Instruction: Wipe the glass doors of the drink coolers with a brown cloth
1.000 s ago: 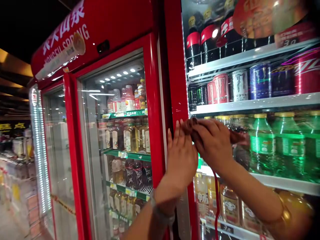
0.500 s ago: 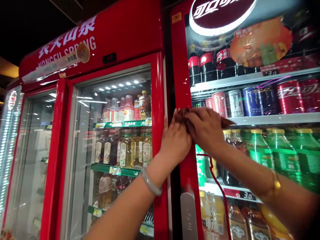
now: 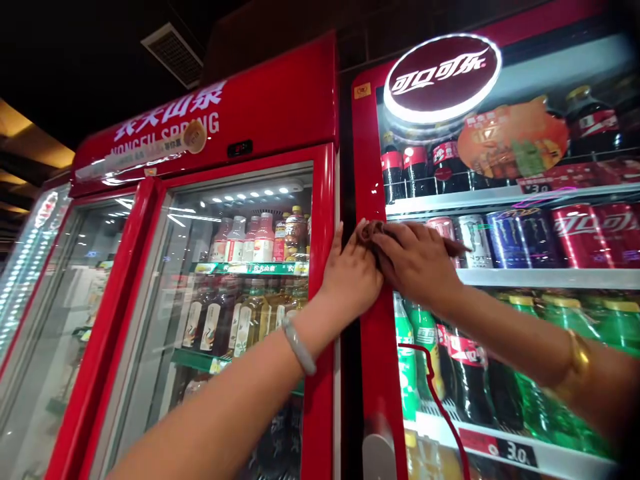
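Note:
My left hand (image 3: pixel 350 277), with a pale bangle (image 3: pixel 299 347) on its wrist, is at the red frame (image 3: pixel 373 333) of the right cooler. Its little finger sticks up, and the other fingers bend around a bunched brown cloth (image 3: pixel 373 231). Pressed close beside it, my right hand (image 3: pixel 415 260) grips the same cloth, one corner of which pokes out past the knuckles. A gold bangle (image 3: pixel 579 357) circles that forearm. The palms and most of the cloth's underside are hidden.
Bottles and cans, such as blue cans (image 3: pixel 523 239), line the right cooler behind glass. To the left stands a red cooler (image 3: pixel 280 93) with shut glass doors and bottles inside. A dark gap separates the two coolers. A grey lock box (image 3: pixel 379 457) is mounted low on the frame.
The view has tilted upward, so more of the ceiling and the lit round sign shows. Both hands stay together on the cloth at nearly the same spot, slightly lower on the frame.

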Tool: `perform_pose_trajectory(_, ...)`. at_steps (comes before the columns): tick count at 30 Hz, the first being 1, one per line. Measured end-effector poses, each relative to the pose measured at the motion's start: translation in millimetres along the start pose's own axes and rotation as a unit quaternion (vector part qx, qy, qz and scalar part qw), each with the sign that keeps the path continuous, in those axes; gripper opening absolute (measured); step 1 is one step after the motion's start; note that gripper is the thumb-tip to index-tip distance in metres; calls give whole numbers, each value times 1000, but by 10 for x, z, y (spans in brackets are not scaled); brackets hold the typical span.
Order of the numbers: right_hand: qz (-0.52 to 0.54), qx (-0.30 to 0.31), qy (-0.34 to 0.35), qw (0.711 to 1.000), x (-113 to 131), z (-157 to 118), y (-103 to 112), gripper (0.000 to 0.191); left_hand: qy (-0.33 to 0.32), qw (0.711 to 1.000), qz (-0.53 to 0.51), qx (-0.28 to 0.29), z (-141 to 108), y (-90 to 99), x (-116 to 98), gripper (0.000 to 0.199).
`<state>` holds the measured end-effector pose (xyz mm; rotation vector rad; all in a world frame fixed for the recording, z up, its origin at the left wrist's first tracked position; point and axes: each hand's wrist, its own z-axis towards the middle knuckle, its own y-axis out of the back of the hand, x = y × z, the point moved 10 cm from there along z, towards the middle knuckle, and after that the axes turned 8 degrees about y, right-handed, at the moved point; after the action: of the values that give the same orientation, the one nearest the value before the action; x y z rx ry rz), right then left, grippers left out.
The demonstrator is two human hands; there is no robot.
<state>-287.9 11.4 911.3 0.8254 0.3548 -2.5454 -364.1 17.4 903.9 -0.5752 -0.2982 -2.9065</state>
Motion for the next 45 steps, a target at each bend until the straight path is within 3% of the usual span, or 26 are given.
perform_pose_trajectory(2,-9,1,-5,1000,-356,503,-126,38,25,1000,10,-6,448,51,294,57)
perform_pose_trajectory(5,14,-24,-68,997,-924,1215,-253,34,77,997,8,-23,1033,151,730,60)
perform_pose_trajectory(7,44,-44,-105,993,-1090,1430,-274,31,104,994,0,-30,1198,189,870,63)
perform_pose_trajectory(9,63,-47,-99,992,-966,1372,-252,27,119,992,-9,-32,1138,185,846,63)
perform_pose_trajectory(12,67,-32,-37,997,-398,811,-143,26,130,991,-20,-31,636,114,607,62)
perform_pose_trajectory(14,74,-29,2,997,7,260,-22,26,113,993,-28,-17,110,44,357,63)
perform_pose_trajectory(17,118,3,124,985,565,-419,115,28,91,994,-35,47,-642,-66,45,66)
perform_pose_trajectory(20,150,31,201,968,751,-592,149,28,78,992,-32,94,-940,-109,-73,68)
perform_pose_trajectory(24,155,71,35,985,364,-212,-80,36,119,989,-13,87,-749,-151,51,61)
perform_pose_trajectory(27,145,69,-11,987,394,-198,-118,40,145,985,-14,94,-772,-202,51,63)
perform_pose_trajectory(31,123,44,37,991,868,-649,35,30,126,986,-25,111,-1212,-215,-134,68)
perform_pose_trajectory(36,113,71,0,991,1328,-1188,236,27,111,981,-71,142,-1828,-242,-328,68)
perform_pose_trajectory(38,120,109,-41,986,1458,-1347,296,25,123,974,-99,162,-2071,-229,-398,67)
perform_pose_trajectory(41,156,156,-168,961,1503,-1622,392,23,123,966,-140,177,-2424,-122,-542,67)
perform_pose_trajectory(45,162,143,-292,932,1488,-1791,601,24,84,959,-196,185,-2692,14,-695,66)
